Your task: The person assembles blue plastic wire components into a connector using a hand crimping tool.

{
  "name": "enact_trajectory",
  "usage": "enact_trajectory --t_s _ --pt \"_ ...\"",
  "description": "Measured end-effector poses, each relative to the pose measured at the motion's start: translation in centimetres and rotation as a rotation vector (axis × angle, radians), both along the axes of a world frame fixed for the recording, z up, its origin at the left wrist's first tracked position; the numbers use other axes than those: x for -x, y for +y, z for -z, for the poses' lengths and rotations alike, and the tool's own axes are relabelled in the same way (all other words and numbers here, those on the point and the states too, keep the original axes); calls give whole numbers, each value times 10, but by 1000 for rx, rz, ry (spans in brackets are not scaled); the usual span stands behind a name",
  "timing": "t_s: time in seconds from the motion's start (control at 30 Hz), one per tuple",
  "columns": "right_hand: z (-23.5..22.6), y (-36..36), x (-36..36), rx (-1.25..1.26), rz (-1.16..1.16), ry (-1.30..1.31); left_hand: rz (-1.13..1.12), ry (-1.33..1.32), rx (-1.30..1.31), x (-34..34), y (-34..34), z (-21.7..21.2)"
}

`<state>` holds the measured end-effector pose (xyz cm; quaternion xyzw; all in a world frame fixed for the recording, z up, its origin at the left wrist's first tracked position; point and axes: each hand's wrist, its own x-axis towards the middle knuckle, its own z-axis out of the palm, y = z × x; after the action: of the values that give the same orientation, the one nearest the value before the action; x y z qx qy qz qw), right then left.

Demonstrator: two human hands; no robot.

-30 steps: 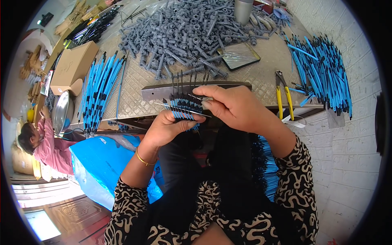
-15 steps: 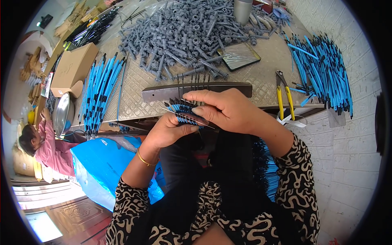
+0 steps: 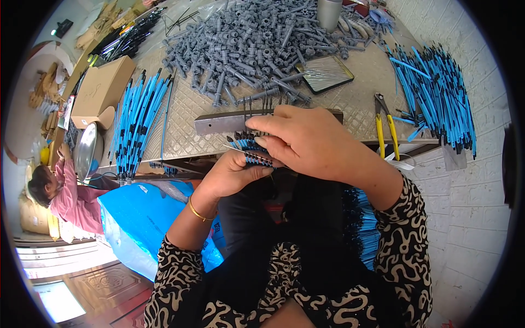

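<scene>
My left hand is closed round a small bundle of blue rods with black ends. A thin pale wire-like piece sticks out of the bundle on its left side. Over the bundle's far right side bends my right hand, index finger and thumb drawn together; what lies between them is hidden. Just beyond the hands, a grey metal bar runs along the table edge with several thin dark upright pins by it.
Grey plastic fittings are heaped at the back, beside a tray of thin metal pins. Blue rod bundles lie left and right. Yellow-handled pliers hang over the edge. A person in pink sits at far left.
My right hand has rolled over, its back now facing up more, and its fingers cover more of the bundle. My left hand keeps its hold. The whole view has shifted slightly.
</scene>
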<state>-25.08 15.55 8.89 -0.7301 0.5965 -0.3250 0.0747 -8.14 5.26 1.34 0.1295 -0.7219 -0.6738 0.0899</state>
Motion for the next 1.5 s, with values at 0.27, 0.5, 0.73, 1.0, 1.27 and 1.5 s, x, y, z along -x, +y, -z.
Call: enact_trajectory --t_s 0.27,0.5,0.73,1.0,1.27,1.5 --pt "18 -5 -2 57 -55 -253 -11 106 29 1 1 9" --pt "11 -8 6 36 -115 -200 34 56 -17 0 0 6" --pt "10 -10 8 69 -144 -115 45 37 0 1 0 1" --pt "19 -16 8 100 -198 -272 88 63 3 2 -4 6" --pt "9 -21 6 97 -214 -224 61 110 74 3 -3 3" --pt "6 -24 6 43 -189 -107 95 36 63 0 -6 4"
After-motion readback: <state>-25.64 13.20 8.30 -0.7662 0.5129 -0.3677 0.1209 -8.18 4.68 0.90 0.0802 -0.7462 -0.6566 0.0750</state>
